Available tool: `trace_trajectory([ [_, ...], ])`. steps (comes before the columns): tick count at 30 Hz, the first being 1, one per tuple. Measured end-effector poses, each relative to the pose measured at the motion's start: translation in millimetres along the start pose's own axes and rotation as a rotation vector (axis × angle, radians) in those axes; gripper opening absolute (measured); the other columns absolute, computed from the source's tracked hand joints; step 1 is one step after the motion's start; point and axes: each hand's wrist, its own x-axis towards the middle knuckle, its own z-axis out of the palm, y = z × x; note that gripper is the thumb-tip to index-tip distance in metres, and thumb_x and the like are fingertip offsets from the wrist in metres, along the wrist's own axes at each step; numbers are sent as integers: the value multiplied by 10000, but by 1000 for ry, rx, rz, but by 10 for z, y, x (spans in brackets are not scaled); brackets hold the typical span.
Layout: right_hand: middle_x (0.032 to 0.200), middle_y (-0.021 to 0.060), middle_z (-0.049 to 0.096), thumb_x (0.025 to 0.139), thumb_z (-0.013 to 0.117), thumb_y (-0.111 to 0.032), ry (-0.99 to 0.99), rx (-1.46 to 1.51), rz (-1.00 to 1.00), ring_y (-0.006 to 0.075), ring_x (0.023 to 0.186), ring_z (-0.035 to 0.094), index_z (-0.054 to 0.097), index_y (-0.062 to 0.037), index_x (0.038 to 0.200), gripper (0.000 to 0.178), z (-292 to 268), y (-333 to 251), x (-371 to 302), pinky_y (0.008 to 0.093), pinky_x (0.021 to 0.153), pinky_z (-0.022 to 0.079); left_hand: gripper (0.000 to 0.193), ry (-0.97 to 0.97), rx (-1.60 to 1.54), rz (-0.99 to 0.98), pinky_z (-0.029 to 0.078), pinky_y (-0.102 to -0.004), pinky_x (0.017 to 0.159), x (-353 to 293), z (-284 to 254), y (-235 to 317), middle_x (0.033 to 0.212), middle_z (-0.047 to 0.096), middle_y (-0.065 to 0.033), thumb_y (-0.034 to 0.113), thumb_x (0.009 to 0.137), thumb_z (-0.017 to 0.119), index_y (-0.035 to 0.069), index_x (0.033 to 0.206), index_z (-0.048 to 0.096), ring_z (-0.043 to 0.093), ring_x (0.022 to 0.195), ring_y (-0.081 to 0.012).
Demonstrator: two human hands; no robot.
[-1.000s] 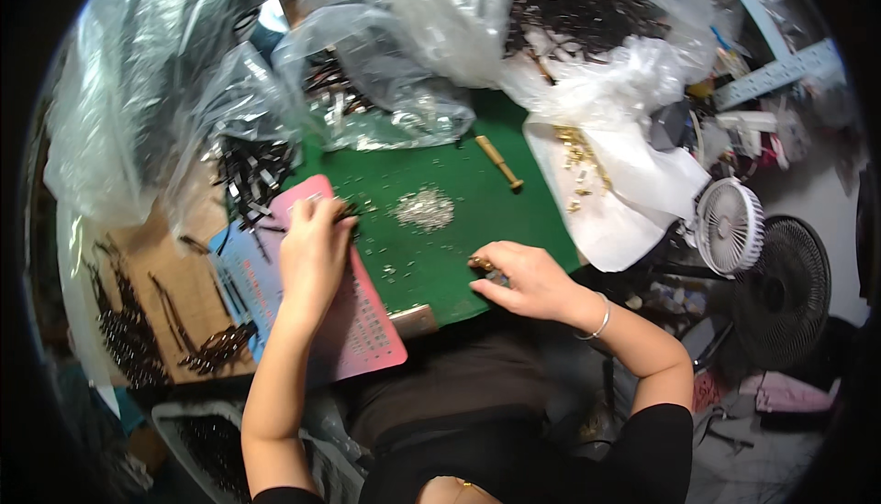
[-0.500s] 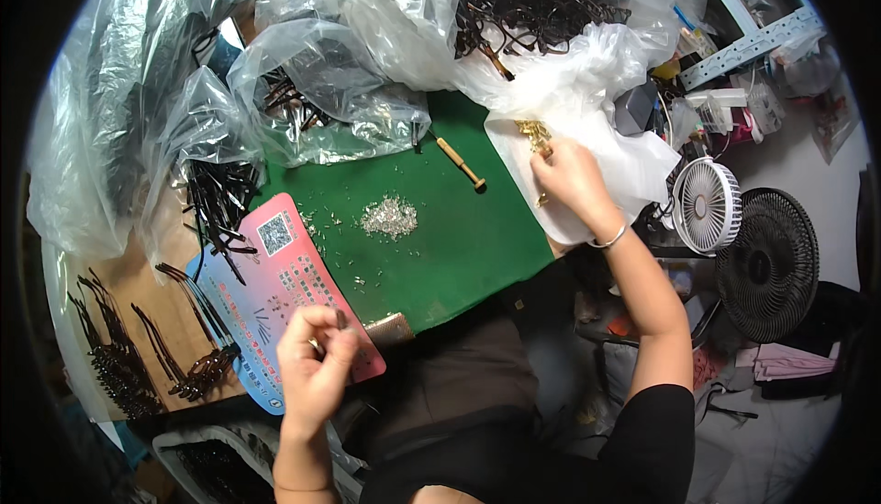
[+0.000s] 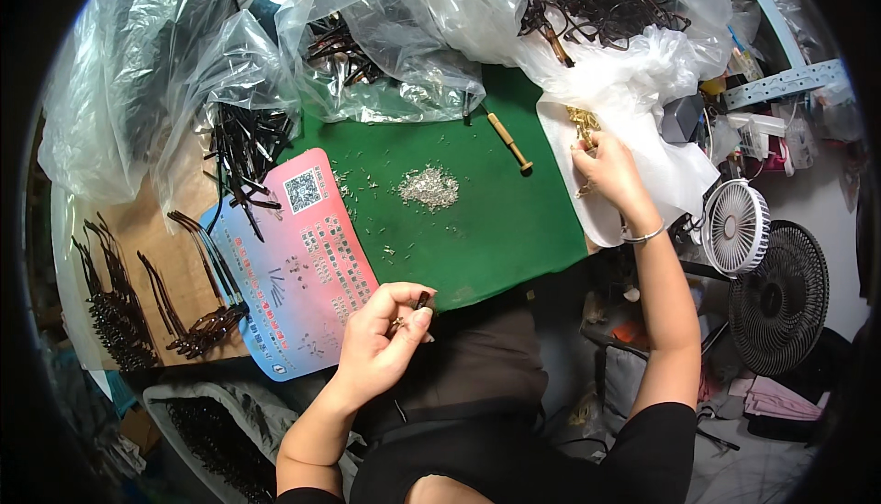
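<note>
My left hand (image 3: 384,334) is closed at the table's front edge, thumb and forefinger pinching a small dark piece (image 3: 423,300). Its other end is hidden by the fingers. My right hand (image 3: 606,169) reaches to the far right, fingers pinched at a heap of small gold-coloured metal parts (image 3: 584,122) on white sheeting (image 3: 558,132). What sits between those fingertips is mostly hidden. A pile of tiny silvery screw-like bits (image 3: 429,188) lies on the green mat (image 3: 477,256). Beyond it rests a small screwdriver with a brass-coloured handle (image 3: 509,144).
Left of the green mat lies a pink and blue printed mat (image 3: 303,238). Dark eyeglass temples (image 3: 240,151) and bundled dark frames (image 3: 206,332) are nearby. Clear plastic bags (image 3: 385,36) and a heap of brown eyeglass frames (image 3: 606,0) stand behind. Two fans (image 3: 737,227) are at right.
The view has shifted, so the table appears further right and higher. My left hand has moved right, off the pink mat to the green mat's front edge. My right hand stays by the gold-coloured parts.
</note>
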Motion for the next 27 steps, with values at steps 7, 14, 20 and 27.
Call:
trace_trajectory([
  [7, 678, 143, 631, 780, 578, -158, -59, 24, -67, 201, 607, 620, 599, 20, 785, 179, -266, -169, -155, 313, 608, 480, 205, 3, -215, -99, 421, -177, 532, -47, -75, -39, 769, 591, -17, 113, 943, 482, 8, 1113, 534, 502, 598, -38],
  [14, 765, 63, 626, 784, 653, -105, -768, 543, -447, 151, 696, 606, 633, 5, 829, 120, -40, -1001, -953, 269, 625, 474, 245, -153, -49, -19, 447, -197, 609, -20, 99, 23, 907, 625, -57, 59, 935, 480, 6, 1163, 551, 602, 737, -71],
  [20, 764, 41, 618, 800, 664, -123, -861, 641, -313, 59, 642, 523, 612, 4, 827, 139, 233, -1096, -951, 227, 557, 433, 226, -49, -31, -18, 488, -234, 700, -80, 84, 107, 945, 612, -79, 14, 917, 489, -22, 1132, 548, 644, 840, -129],
  [27, 738, 54, 632, 792, 664, -137, -820, 573, -323, 68, 592, 538, 610, 15, 805, 162, 189, -1104, -952, 229, 525, 430, 226, -65, 70, 10, 512, -254, 724, -69, 92, 109, 945, 635, -102, -10, 898, 496, -12, 1115, 559, 665, 853, -158],
])
